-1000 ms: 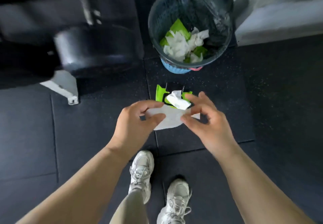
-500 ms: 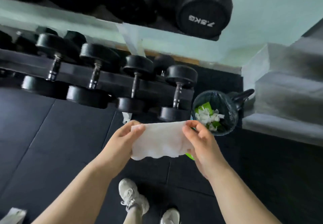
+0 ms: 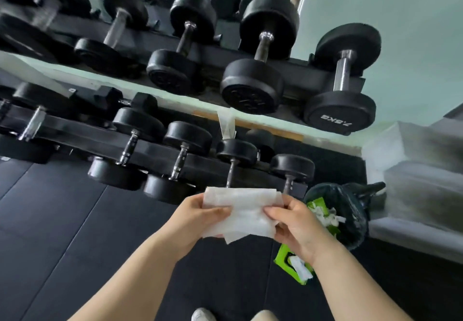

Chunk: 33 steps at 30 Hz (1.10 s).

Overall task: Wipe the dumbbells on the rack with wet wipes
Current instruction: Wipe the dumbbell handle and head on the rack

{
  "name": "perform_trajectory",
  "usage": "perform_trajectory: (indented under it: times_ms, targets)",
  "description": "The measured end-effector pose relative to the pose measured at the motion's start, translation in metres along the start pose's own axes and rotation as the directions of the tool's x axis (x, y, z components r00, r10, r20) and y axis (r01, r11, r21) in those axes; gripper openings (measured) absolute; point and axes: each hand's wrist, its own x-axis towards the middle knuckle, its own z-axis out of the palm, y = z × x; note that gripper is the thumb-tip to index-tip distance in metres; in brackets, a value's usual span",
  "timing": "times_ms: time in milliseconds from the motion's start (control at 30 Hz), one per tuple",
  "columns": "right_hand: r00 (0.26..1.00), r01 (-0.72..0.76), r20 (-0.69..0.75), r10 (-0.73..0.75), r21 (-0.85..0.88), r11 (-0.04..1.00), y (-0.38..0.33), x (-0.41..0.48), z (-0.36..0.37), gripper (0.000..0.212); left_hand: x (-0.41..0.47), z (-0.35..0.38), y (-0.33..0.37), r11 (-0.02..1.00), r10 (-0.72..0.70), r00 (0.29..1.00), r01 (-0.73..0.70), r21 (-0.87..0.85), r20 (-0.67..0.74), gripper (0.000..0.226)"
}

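Note:
A white wet wipe (image 3: 241, 213) is stretched between both hands in front of me. My left hand (image 3: 198, 216) pinches its left edge and my right hand (image 3: 293, 223) pinches its right edge. Beyond it stands a two-tier black rack (image 3: 155, 150) with several black dumbbells. A dumbbell marked 7.5KG (image 3: 342, 82) lies at the right end of the upper tier. Two small dumbbells (image 3: 235, 155) sit on the lower tier just above the wipe. The green wet-wipe pack (image 3: 288, 260) lies on the floor under my right wrist, a wipe sticking out.
A bin with a black liner (image 3: 350, 210) holding used wipes and green wrappers stands on the floor at the right. Grey steps (image 3: 421, 182) rise at the far right. Black rubber floor tiles (image 3: 62, 233) lie to the left. My shoe tip (image 3: 203, 314) shows at the bottom.
My view has risen from the floor and pack to the rack. The wipe came out of the pack, was spread between both hands, and is now partly folded.

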Motion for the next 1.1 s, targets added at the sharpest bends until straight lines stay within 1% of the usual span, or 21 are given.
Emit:
perform_trajectory:
  times_ms: [100, 167, 233, 267, 333, 400, 433, 500, 533, 600, 633, 700, 767, 833, 900, 933, 967, 1000, 1033, 1067, 1100]
  targets:
    - [0.998, 0.068, -0.017, -0.067, 0.036, 0.997, -0.027, 0.013, -0.008, 0.026, 0.025, 0.008, 0.025, 0.998, 0.034, 0.998, -0.032, -0.056, 0.043, 0.014]
    - [0.993, 0.116, -0.002, -0.116, 0.061, 0.991, -0.051, 0.024, -0.015, 0.026, 0.043, 0.015, 0.044, 0.990, 0.049, 0.997, -0.040, -0.138, 0.058, 0.022]
    - [0.985, 0.170, 0.019, -0.172, 0.067, 0.983, -0.074, 0.038, -0.028, 0.034, 0.065, 0.023, 0.062, 0.975, 0.070, 0.996, -0.055, -0.215, 0.061, 0.031]
    - [0.978, 0.204, 0.037, -0.206, 0.058, 0.977, -0.087, 0.044, -0.034, 0.041, 0.076, 0.029, 0.073, 0.969, 0.090, 0.993, -0.070, -0.237, 0.071, 0.030]
    - [0.957, 0.281, 0.066, -0.281, 0.016, 0.960, -0.116, 0.057, -0.046, 0.045, 0.099, 0.041, 0.096, 0.962, 0.143, 0.984, -0.113, -0.249, 0.105, 0.022]
    - [0.936, 0.351, 0.050, -0.350, -0.026, 0.936, -0.148, 0.067, -0.062, 0.048, 0.124, 0.053, 0.120, 0.957, 0.200, 0.968, -0.161, -0.241, 0.150, 0.025]
    - [0.922, 0.387, 0.035, -0.386, -0.049, 0.921, -0.163, 0.071, -0.071, 0.049, 0.137, 0.060, 0.132, 0.953, 0.230, 0.956, -0.184, -0.241, 0.181, 0.022]
    - [0.893, 0.446, 0.016, -0.449, -0.155, 0.882, -0.193, 0.081, -0.094, 0.053, 0.161, 0.074, 0.154, 0.946, 0.281, 0.922, -0.219, -0.241, 0.267, 0.013]
    - [0.888, 0.451, 0.010, -0.460, -0.217, 0.866, -0.207, 0.085, -0.106, 0.057, 0.171, 0.082, 0.165, 0.945, 0.296, 0.902, -0.227, -0.236, 0.315, 0.014]
    - [0.882, 0.437, -0.018, -0.470, -0.340, 0.833, -0.230, 0.096, -0.129, 0.058, 0.195, 0.100, 0.180, 0.955, 0.290, 0.891, -0.243, -0.170, 0.350, 0.016]
    - [0.880, 0.422, -0.041, -0.473, -0.390, 0.818, -0.239, 0.103, -0.139, 0.058, 0.207, 0.109, 0.185, 0.963, 0.271, 0.907, -0.256, -0.087, 0.324, 0.015]
    - [0.874, 0.390, -0.098, -0.477, -0.447, 0.805, -0.249, 0.116, -0.156, 0.061, 0.229, 0.130, 0.187, 0.949, 0.257, 0.952, -0.281, 0.143, 0.165, 0.017]
    - [0.864, 0.360, -0.139, -0.483, -0.500, 0.788, -0.254, 0.127, -0.167, 0.062, 0.250, 0.149, 0.183, 0.909, 0.314, 0.949, -0.305, 0.285, 0.013, 0.024]
    - [0.844, 0.347, -0.182, -0.505, -0.533, 0.772, -0.258, 0.136, -0.178, 0.059, 0.268, 0.166, 0.177, 0.878, 0.339, 0.940, -0.308, 0.367, -0.023, 0.038]
    - [0.808, 0.314, -0.250, -0.533, -0.583, 0.749, -0.260, 0.143, -0.191, 0.054, 0.285, 0.179, 0.171, 0.838, 0.375, 0.927, -0.335, 0.430, -0.008, 0.037]
    - [0.776, 0.270, -0.298, -0.557, -0.641, 0.719, -0.260, 0.146, -0.198, 0.051, 0.293, 0.185, 0.171, 0.821, 0.391, 0.920, -0.351, 0.450, 0.003, 0.033]
    - [0.730, 0.219, -0.327, -0.600, -0.719, 0.659, -0.258, 0.149, -0.203, 0.049, 0.301, 0.189, 0.170, 0.808, 0.399, 0.917, -0.354, 0.470, 0.006, 0.031]
    - [0.673, 0.194, -0.312, -0.671, -0.801, 0.567, -0.254, 0.151, -0.205, 0.046, 0.308, 0.192, 0.168, 0.798, 0.390, 0.921, -0.343, 0.496, 0.009, 0.031]
    - [0.617, 0.208, -0.240, -0.749, -0.869, 0.450, -0.250, 0.154, -0.206, 0.042, 0.314, 0.193, 0.166, 0.790, 0.373, 0.928, -0.323, 0.521, 0.010, 0.034]
    - [0.598, 0.234, -0.117, -0.793, -0.920, 0.313, -0.245, 0.159, -0.206, 0.035, 0.318, 0.191, 0.162, 0.784, 0.358, 0.934, -0.306, 0.541, 0.010, 0.038]
    - [0.616, 0.277, 0.040, -0.787, -0.946, 0.169, -0.237, 0.164, -0.204, 0.032, 0.320, 0.187, 0.159, 0.781, 0.355, 0.935, -0.301, 0.547, 0.007, 0.041]
